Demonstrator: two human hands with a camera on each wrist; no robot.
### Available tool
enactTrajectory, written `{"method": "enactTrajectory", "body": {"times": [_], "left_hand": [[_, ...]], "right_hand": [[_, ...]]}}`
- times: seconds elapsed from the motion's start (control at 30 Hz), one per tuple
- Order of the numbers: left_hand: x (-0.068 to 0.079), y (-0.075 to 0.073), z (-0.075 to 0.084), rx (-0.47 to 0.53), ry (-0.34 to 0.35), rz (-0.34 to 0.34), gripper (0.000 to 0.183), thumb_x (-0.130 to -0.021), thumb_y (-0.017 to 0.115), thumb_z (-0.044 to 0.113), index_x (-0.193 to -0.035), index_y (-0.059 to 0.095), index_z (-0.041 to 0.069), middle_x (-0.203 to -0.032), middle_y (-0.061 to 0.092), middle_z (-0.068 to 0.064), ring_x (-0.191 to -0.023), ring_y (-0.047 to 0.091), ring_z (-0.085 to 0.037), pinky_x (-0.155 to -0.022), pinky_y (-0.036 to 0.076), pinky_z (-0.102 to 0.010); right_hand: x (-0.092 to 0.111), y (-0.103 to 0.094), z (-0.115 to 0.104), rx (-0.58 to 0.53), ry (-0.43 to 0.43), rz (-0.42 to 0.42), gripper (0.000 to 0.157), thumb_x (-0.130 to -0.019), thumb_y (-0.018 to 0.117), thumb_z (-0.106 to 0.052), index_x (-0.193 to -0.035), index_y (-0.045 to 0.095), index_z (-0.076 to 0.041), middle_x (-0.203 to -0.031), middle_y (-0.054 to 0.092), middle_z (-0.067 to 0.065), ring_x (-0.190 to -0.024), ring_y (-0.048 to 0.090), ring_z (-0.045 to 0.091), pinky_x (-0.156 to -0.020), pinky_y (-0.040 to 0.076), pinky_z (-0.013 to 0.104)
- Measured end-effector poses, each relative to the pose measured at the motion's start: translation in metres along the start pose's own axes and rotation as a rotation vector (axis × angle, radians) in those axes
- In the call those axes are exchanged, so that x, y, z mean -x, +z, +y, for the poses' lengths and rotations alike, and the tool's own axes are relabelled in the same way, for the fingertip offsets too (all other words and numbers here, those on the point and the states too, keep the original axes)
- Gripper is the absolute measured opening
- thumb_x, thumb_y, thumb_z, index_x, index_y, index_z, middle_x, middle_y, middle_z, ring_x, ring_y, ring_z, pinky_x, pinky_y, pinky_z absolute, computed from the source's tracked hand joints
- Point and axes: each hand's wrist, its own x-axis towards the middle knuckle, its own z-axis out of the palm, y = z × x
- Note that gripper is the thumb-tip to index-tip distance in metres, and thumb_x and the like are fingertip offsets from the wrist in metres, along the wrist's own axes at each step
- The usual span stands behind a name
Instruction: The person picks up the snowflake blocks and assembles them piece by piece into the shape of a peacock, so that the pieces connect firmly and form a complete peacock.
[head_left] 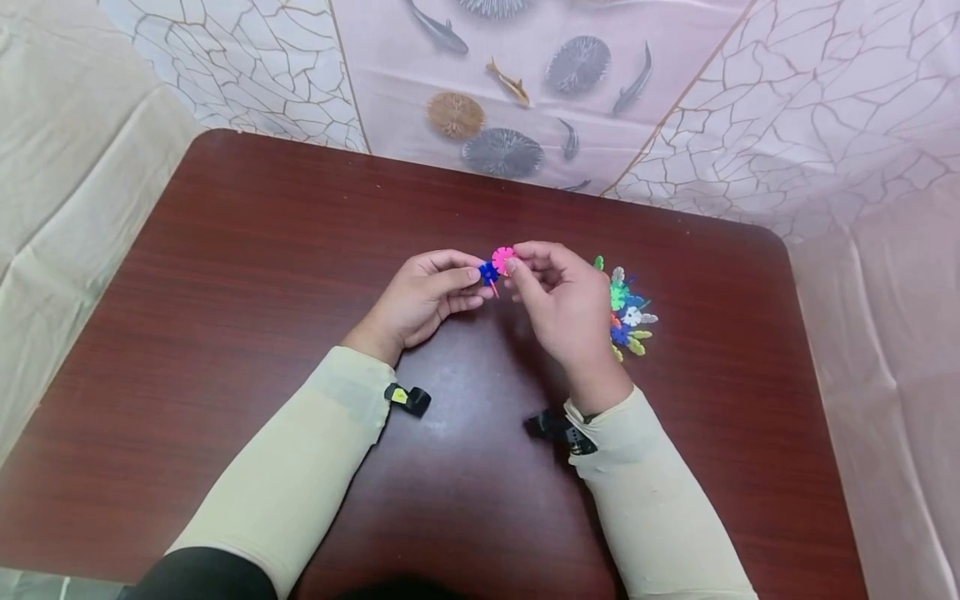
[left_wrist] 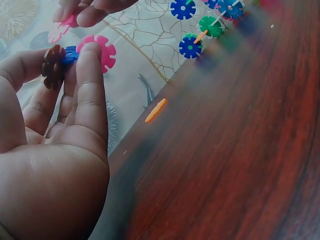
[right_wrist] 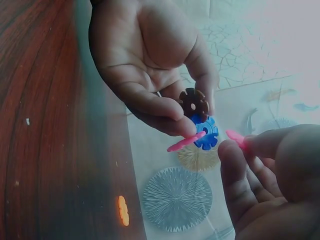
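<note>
My left hand [head_left: 431, 296] pinches a small joined group of notched plastic discs: a brown disc [left_wrist: 53, 66], a blue disc [right_wrist: 206, 134] and a pink disc [left_wrist: 107, 55]. Both outer discs stand slotted at an angle to the blue one. Between thumb and fingertips, my right hand [head_left: 566, 304] pinches a separate pink disc [head_left: 503, 260]. In the right wrist view a small gap shows between this pink disc and the blue one. The hands face each other above the table, and fingers cover parts of the discs.
A cluster of joined discs [head_left: 628, 308] in green, blue, white and yellow lies right of my right hand, partly hidden by it. One loose orange disc [left_wrist: 156, 110] lies on the brown table [head_left: 247, 333]. Patterned cloth [head_left: 540, 92] hangs behind the table.
</note>
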Motion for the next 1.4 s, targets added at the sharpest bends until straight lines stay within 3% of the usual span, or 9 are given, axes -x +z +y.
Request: {"method": "enactTrajectory", "body": {"times": [0.23, 0.6, 0.8, 0.9, 1.03, 1.2, 1.4], "left_hand": [[0.000, 0.001, 0.000, 0.002, 0.012, -0.013, 0.029, -0.109, 0.061, -0.006, -0.104, 0.084, 0.012, -0.100, 0.085, -0.009, -0.090, 0.084, -0.017, -0.083, 0.070, -0.029], [0.001, 0.001, -0.002, -0.025, 0.071, -0.037, 0.035, -0.106, 0.061, -0.013, -0.103, 0.084, 0.014, -0.102, 0.085, -0.006, -0.098, 0.083, -0.017, -0.093, 0.068, -0.030], [0.001, 0.002, -0.003, -0.069, 0.116, -0.027, 0.037, -0.103, 0.065, -0.016, -0.101, 0.086, 0.014, -0.100, 0.086, -0.007, -0.096, 0.083, -0.016, -0.093, 0.068, -0.030], [0.001, 0.003, -0.004, -0.146, 0.160, -0.008, 0.032, -0.100, 0.071, -0.016, -0.102, 0.087, 0.011, -0.099, 0.086, -0.005, -0.091, 0.082, -0.014, -0.087, 0.068, -0.028], [0.003, 0.003, -0.005, -0.370, 0.239, 0.037, 0.017, -0.095, 0.084, -0.007, -0.108, 0.087, 0.004, -0.102, 0.084, -0.002, -0.086, 0.077, -0.013, -0.077, 0.064, -0.024], [0.005, 0.002, -0.006, -0.578, 0.325, 0.079, 0.019, -0.094, 0.090, 0.005, -0.112, 0.088, 0.007, -0.107, 0.082, -0.004, -0.088, 0.074, -0.019, -0.075, 0.061, -0.024], [0.006, 0.002, -0.006, -0.631, 0.400, 0.088, 0.015, -0.092, 0.093, 0.007, -0.107, 0.090, 0.008, -0.106, 0.083, -0.008, -0.094, 0.075, -0.022, -0.077, 0.062, -0.026]], "right_hand": [[-0.001, -0.002, -0.003, 0.100, -0.044, 0.010, 0.024, -0.102, 0.087, -0.018, -0.121, 0.084, -0.005, -0.100, 0.086, 0.010, -0.080, 0.082, 0.019, -0.074, 0.065, 0.017], [-0.001, -0.007, -0.010, 0.200, -0.101, 0.002, 0.023, -0.100, 0.089, -0.018, -0.119, 0.086, -0.006, -0.099, 0.086, 0.009, -0.080, 0.080, 0.016, -0.077, 0.061, 0.012], [0.000, -0.008, -0.009, 0.259, -0.160, -0.014, 0.023, -0.099, 0.090, -0.020, -0.119, 0.087, -0.008, -0.105, 0.086, 0.007, -0.086, 0.081, 0.015, -0.081, 0.066, 0.022], [0.000, -0.008, -0.008, 0.283, -0.185, -0.025, 0.022, -0.099, 0.090, -0.020, -0.119, 0.088, -0.010, -0.106, 0.086, 0.006, -0.086, 0.080, 0.015, -0.081, 0.070, 0.033], [-0.001, -0.010, -0.007, 0.298, -0.201, -0.053, 0.020, -0.100, 0.089, -0.020, -0.118, 0.088, -0.011, -0.106, 0.085, 0.005, -0.085, 0.079, 0.015, -0.080, 0.070, 0.037], [-0.003, -0.011, -0.005, 0.289, -0.197, -0.087, 0.020, -0.102, 0.087, -0.019, -0.119, 0.087, -0.009, -0.106, 0.084, 0.005, -0.089, 0.080, 0.014, -0.083, 0.069, 0.031], [-0.003, -0.012, -0.004, 0.265, -0.180, -0.109, 0.021, -0.101, 0.087, -0.019, -0.119, 0.087, -0.010, -0.103, 0.084, 0.003, -0.087, 0.080, 0.011, -0.083, 0.063, 0.015]]}}
